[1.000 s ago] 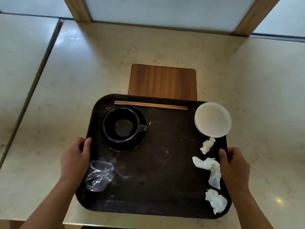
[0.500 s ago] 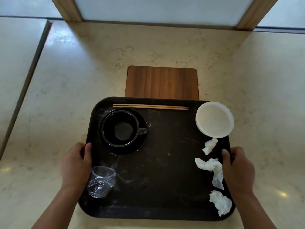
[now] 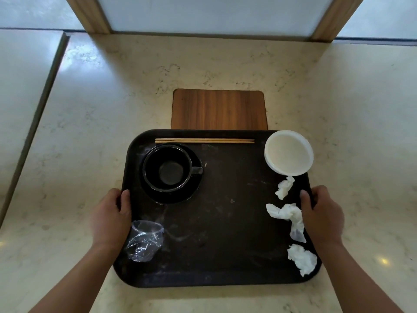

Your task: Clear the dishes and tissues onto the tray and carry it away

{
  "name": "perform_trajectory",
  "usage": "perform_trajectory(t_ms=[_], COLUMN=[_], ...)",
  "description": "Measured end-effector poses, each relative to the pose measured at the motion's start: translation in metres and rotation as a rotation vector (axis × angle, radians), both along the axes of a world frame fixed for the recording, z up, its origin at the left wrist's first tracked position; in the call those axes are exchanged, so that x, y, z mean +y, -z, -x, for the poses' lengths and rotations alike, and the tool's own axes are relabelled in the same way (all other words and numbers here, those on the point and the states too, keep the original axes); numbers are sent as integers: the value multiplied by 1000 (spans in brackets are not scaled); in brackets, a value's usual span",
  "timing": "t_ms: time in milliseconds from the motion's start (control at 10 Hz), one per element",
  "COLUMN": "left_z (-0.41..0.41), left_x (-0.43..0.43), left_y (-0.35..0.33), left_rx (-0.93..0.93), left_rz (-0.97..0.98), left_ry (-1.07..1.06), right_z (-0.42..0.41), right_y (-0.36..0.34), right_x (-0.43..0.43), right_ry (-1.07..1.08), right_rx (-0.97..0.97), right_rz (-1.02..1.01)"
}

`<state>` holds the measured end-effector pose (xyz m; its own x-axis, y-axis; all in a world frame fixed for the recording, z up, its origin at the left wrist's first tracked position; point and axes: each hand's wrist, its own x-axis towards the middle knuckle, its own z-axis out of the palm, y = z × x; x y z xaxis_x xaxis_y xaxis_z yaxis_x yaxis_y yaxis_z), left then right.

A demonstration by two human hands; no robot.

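Tray [image 3: 225, 222] barely shifted; left hand [image 3: 110, 213], right hand [image 3: 322, 215] still grip its rims.
Beige marbled bench [image 3: 112, 98]; wooden board [image 3: 218, 109] just beyond tray, frosted window [image 3: 212, 12] further beyond.

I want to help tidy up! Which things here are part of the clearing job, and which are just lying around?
Part of the job, all on the tray:
black cup on its saucer
chopsticks
white bowl
crumpled tissues
squashed plastic cup

Just lying about:
wooden board beyond the tray
pale stone surface under it
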<state>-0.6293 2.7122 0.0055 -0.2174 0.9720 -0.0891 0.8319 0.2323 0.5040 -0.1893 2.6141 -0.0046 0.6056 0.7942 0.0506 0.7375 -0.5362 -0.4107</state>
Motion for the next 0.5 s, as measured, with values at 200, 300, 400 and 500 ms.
perform_trajectory(t_ms=[200,300,400,500], left_z=[1,6,14,35], left_x=[-1,0,-1,-38], left_y=[-2,-6,-25,-36], left_rx=[-81,-76,-122,-236], left_rz=[-9,60,185,167], left_ry=[-62,-22,8,13], right_z=[1,1,-2,5], right_y=[-3,-6,-22,-30], right_x=[3,-1,-3,-39], right_ry=[87,133,213,258], right_rx=[99,177,339,517], right_rz=[-64,-29,7,-16])
